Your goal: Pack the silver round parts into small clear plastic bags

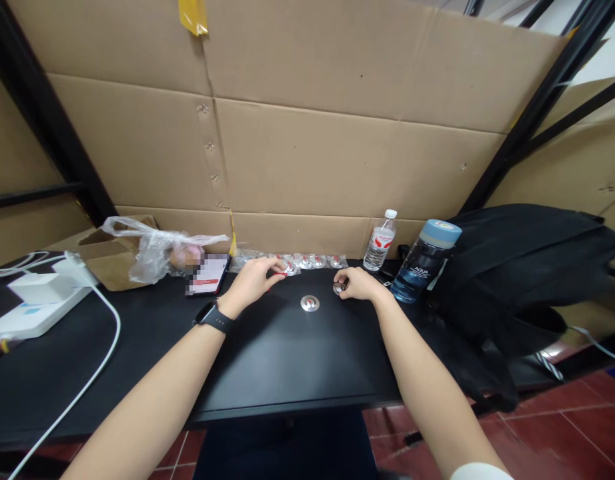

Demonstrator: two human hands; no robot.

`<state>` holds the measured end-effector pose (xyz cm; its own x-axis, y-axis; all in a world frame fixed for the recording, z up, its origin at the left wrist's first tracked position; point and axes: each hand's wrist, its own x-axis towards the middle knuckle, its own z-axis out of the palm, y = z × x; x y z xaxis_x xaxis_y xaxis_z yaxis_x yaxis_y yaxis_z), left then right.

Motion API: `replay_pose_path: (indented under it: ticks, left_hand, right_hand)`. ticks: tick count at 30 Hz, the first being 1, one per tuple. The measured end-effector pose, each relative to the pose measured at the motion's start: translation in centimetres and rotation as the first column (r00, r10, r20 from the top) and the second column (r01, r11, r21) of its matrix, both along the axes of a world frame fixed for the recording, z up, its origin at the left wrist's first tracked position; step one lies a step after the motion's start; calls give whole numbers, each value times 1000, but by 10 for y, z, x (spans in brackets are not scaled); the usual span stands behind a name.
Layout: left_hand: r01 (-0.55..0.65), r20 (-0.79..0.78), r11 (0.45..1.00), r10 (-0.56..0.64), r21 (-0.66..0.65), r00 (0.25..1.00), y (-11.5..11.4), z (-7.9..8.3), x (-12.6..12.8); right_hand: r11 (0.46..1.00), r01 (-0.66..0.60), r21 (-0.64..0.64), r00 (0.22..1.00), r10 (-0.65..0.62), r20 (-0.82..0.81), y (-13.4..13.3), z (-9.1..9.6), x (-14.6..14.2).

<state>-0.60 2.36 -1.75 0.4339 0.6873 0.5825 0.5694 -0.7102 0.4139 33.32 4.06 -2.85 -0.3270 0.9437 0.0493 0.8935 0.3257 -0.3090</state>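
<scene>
While pinching a small disc [339, 288] in the right hand [358, 284], seemingly to keep it handy, clasps a far packet [289, 267] in the left hand [255, 279].

Black surface [287, 360], cardboard wall [337, 153] behind, black metal frame [532, 107], dark red tiled floor [562, 427], even indoor light

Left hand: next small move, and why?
Probably: pinch the packet at the left end of the row of packets and draw it back. The left hand lies on that end, seemingly not yet gripping; the right hand pinches a small metal piece, and a metal disc lies loose between both hands.
</scene>
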Motion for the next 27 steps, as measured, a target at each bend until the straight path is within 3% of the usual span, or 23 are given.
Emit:
replay_pose_path:
  ticks: [4,8,14,19,23,27]
  left_hand:
    - [-69,-27,996,71,64,997,1,-2,2]
    - [-42,5,998,42,44,999,0,-3,6]
    - [19,94,1000,-18,-11,995,-7,-4,19]
    - [19,207,1000,-21,9,978,-11,-7,29]
    - [11,227,1000,-13,11,974,-12,-9,33]
    - [-31,229,999,27,15,973,-14,-9,35]
  right_hand:
    - [996,42,73,997,-37,-66,-2,1,-2]
    - [994,2,106,963,26,-269,-8,6,-12]
    - [958,-78,277,774,233,-589,-25,9,-61]
    - [955,-120,273,582,290,-760,-42,4,-100]
    - [952,-124,278,504,302,-809,-47,1,-110]
    - [955,-108,275,475,293,-830,-47,0,-111]
